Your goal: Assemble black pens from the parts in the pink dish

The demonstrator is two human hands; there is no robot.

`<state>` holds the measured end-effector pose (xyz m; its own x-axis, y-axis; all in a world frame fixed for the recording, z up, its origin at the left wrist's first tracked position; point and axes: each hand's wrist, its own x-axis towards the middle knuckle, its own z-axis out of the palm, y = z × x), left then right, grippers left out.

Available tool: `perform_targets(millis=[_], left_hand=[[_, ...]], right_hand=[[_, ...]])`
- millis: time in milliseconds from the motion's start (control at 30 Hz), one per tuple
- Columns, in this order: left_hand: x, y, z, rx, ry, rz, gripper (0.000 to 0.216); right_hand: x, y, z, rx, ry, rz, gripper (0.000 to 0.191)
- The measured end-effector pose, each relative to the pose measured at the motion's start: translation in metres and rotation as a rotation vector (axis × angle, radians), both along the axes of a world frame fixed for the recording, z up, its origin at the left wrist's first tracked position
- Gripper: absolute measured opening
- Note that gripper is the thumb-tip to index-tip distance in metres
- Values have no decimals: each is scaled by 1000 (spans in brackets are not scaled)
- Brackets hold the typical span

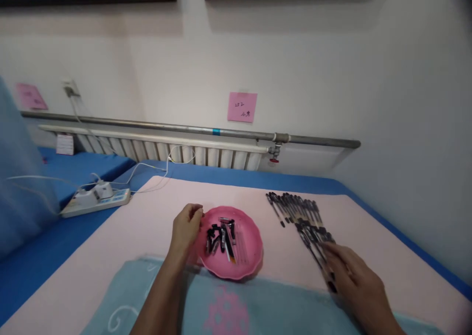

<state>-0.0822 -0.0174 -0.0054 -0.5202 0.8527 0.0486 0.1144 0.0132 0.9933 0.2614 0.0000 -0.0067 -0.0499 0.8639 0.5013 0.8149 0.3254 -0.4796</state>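
My left hand [188, 227] is closed at the left rim of a pink plate [255, 249], thumb and fingers bent against its edge. Small black and clear pen parts [223, 236], some like caps, lie in the plate beside several thin clear tubes [241, 246]. On the right, my right hand [356, 278], smeared by motion, has its fingers curled over the near row of black-capped pens [313, 239]. Its fingertips are hidden, so how many pens they grip does not show. Behind that row lies another row of similar pens [295, 207], side by side.
A light pink sheet [173, 195] covers the blue-edged table. A teal cloth [280, 305] runs along the near side. At left sits a power strip [96, 202] with white plugs and cables. A radiator [206, 157] and pipe [155, 125] line the wall behind.
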Motion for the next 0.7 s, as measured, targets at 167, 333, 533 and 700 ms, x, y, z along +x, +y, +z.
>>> perform_targets(millis=[167, 333, 533, 700], left_hand=[[3, 2, -1, 12, 63, -18, 24], [10, 2, 0, -28, 154, -107, 17], [22, 2, 0, -135, 510, -226, 17], [23, 3, -2, -196, 653, -254, 18]], right_hand=[[-86, -1, 41, -132, -54, 468, 21], [-135, 36, 45, -250, -187, 497, 27], [-136, 51, 12, -284, -210, 531, 28], [-141, 45, 16, -249, -477, 578, 20]])
